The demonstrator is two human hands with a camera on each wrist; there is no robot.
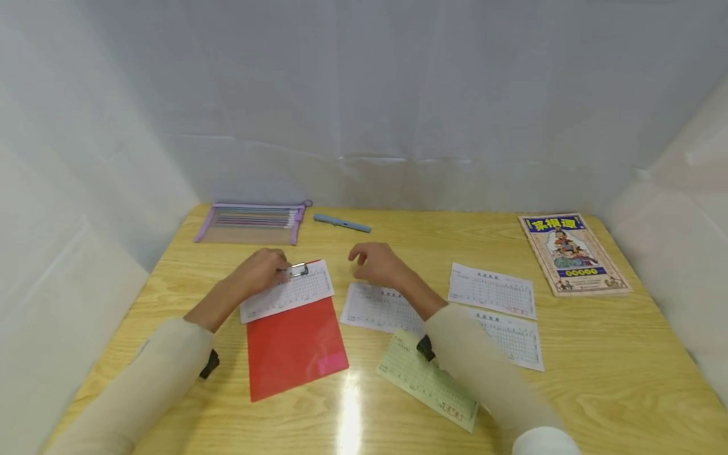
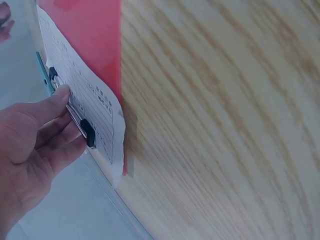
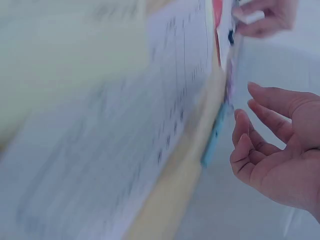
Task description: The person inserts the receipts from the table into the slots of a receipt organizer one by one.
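A red clipboard point(image 1: 296, 351) lies on the left half of the table, a white printed form point(image 1: 307, 287) across its top end under the metal clip point(image 1: 299, 270). With thumb and fingers, my left hand point(image 1: 263, 270) grips that clip; in the left wrist view the thumb rests on top of the clip point(image 2: 75, 111) and the fingers are behind it. My right hand point(image 1: 380, 264) hovers past the far edge of a second white form point(image 1: 375, 309), its fingers loosely bent and nothing between them. The right wrist view shows the same hand point(image 3: 280, 145) with thumb and fingers apart.
Below the right forearm lies a green form point(image 1: 421, 379). Two more white forms point(image 1: 491, 291) are to its right. A comic book point(image 1: 574, 256) sits at the far right. Toward the back are a blue pen point(image 1: 342, 223) and a purple-edged mesh pouch point(image 1: 250, 224) of pencils.
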